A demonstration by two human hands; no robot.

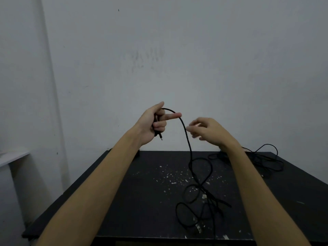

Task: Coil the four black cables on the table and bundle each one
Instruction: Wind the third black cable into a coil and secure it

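Left hand [150,124] is raised above the surface's [124,201] far edge, gripping one black cable [187,137] near its plug, plug tip pointing down. The cable arcs over and drops to tangled loops at centre-right. Right hand [206,131] hovers beside it, fingers loose, holding nothing. More cables [266,160] lie at the far right corner.

Left hand [150,124] grips a black cable [186,132] — right hand [206,130] loose beside it.
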